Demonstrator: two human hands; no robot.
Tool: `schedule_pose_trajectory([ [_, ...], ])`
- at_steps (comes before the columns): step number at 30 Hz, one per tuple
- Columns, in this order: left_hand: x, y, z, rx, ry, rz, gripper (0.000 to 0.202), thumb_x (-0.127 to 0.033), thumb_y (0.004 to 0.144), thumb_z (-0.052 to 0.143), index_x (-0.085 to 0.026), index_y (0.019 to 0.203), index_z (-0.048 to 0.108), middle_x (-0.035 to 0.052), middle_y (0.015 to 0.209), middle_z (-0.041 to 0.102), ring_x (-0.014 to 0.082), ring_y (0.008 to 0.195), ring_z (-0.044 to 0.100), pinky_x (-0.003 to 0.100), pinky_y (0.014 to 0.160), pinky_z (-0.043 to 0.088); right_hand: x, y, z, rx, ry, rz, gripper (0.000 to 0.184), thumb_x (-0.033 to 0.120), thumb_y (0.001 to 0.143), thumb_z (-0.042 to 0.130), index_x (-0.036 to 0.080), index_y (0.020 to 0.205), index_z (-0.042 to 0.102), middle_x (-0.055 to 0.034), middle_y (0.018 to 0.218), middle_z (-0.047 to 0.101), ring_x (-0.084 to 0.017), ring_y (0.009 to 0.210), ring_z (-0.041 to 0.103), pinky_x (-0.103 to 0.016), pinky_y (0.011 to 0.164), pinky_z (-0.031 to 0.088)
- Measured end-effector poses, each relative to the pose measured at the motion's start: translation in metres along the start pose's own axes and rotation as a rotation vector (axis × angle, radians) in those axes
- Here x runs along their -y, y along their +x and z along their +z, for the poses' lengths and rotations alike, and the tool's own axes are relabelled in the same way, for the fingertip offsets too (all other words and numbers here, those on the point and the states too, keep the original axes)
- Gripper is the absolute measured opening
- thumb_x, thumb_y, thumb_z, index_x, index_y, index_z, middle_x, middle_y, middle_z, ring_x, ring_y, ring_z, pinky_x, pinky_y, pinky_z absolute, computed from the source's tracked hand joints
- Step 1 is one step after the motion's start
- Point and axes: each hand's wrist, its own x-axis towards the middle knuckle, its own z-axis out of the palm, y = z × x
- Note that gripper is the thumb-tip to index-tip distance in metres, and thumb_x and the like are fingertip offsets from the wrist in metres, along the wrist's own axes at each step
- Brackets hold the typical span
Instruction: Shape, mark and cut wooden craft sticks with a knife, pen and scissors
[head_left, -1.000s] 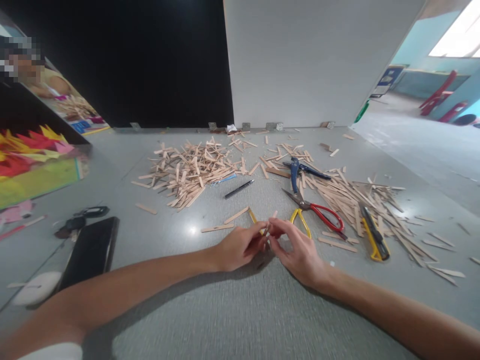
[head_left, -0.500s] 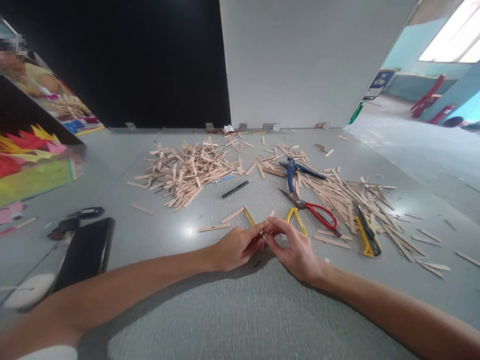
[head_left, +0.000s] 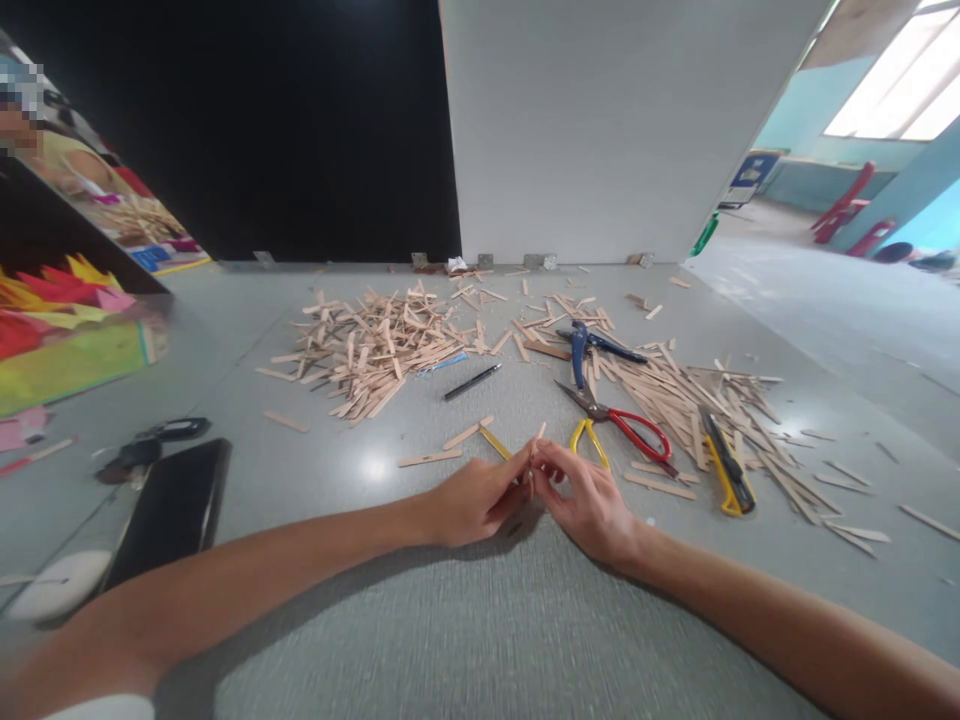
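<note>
head view (clock directions read from the joined hands): the left hand (head_left: 476, 505) and right hand (head_left: 592, 505) meet at the fingertips, both narrowed to a pinch around a small wooden stick piece (head_left: 541, 431), its pale tip pointing to 12 o'clock. so slight a piece probably calls for fingertips rather than palms; the meeting fingers hide its lower part, and which hand bears most of the grip cannot be told.

at 10 o'clock, a yellow strip (head_left: 493, 444) lies just beside the left hand, with a heap of short wooden sticks (head_left: 375, 350) farther out; at 2 o'clock lies a spread of longer sticks (head_left: 660, 395), the split suggesting sorting by length. red-handled scissors (head_left: 641, 432) at 2 o'clock, a blue-handled hand tool (head_left: 578, 352) at 1 and a yellow utility knife (head_left: 725, 463) at 3 lie on the right hand's side, presumably for easy reach. a black pen (head_left: 472, 382) rests at 11.

container: between 9 and 10 o'clock, well apart, a yellow-green box-like holder (head_left: 82, 365) shows red, yellow and pink pointed pieces (head_left: 64, 295) above its edge; its inside is not visible.
</note>
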Motion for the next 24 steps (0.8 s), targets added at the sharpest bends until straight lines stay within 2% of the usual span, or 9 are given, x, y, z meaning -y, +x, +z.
schedule_pose_trajectory([
  [3,0.000,0.000,0.000,0.002,0.007,0.020,0.077,-0.019,0.103,0.045,-0.021,0.174,0.014,-0.0011,0.079,0.067,0.0153,0.057,0.052,0.024,0.058,0.040,0.002,0.000,0.001,0.000,-0.024,0.011,0.038,0.011,0.106,0.054,0.023,0.142,0.057,-0.0034,0.088,0.081,-0.015,0.063,0.075,-0.025,0.064,0.065],
  [7,-0.004,0.001,-0.003,0.005,-0.001,-0.009,0.072,-0.021,0.105,0.044,-0.020,0.173,0.020,0.0020,0.086,0.071,0.0164,0.066,0.059,0.024,0.064,0.044,0.003,-0.001,0.004,-0.012,-0.015,0.039,0.033,0.009,0.104,0.055,0.023,0.133,0.058,-0.0010,0.083,0.078,-0.014,0.057,0.071,-0.023,0.059,0.061],
  [11,-0.010,0.004,-0.007,0.021,-0.094,-0.057,0.064,-0.021,0.105,0.045,-0.020,0.168,0.033,-0.0001,0.083,0.070,0.0148,0.065,0.059,0.024,0.066,0.046,0.005,-0.002,0.005,-0.014,0.044,0.123,0.024,0.008,0.100,0.056,0.025,0.116,0.062,0.0013,0.078,0.075,-0.012,0.054,0.066,-0.021,0.057,0.057],
  [16,-0.012,0.009,-0.010,0.019,-0.310,-0.181,0.041,-0.034,0.106,0.050,-0.016,0.142,0.058,0.0064,0.093,0.075,0.0163,0.072,0.064,0.026,0.068,0.048,0.007,0.001,0.002,0.099,0.144,0.329,0.015,0.012,0.093,0.057,0.024,0.098,0.064,0.0003,0.075,0.072,-0.011,0.050,0.059,-0.020,0.051,0.051],
  [20,-0.012,0.010,-0.011,0.038,-0.479,-0.268,0.032,-0.044,0.105,0.055,-0.017,0.121,0.059,0.0088,0.095,0.076,0.0194,0.081,0.069,0.028,0.071,0.051,0.007,0.002,0.000,0.140,0.221,0.360,0.014,0.012,0.092,0.057,0.023,0.097,0.064,0.0040,0.066,0.064,-0.010,0.048,0.054,-0.019,0.050,0.048],
  [24,-0.012,0.011,-0.011,0.050,-0.560,-0.273,0.029,-0.047,0.104,0.060,-0.019,0.109,0.056,0.0074,0.093,0.075,0.0188,0.082,0.069,0.028,0.072,0.050,0.008,0.003,-0.001,0.197,0.241,0.390,0.013,0.011,0.090,0.059,0.023,0.094,0.063,0.0065,0.062,0.059,-0.009,0.047,0.050,-0.018,0.050,0.045],
])
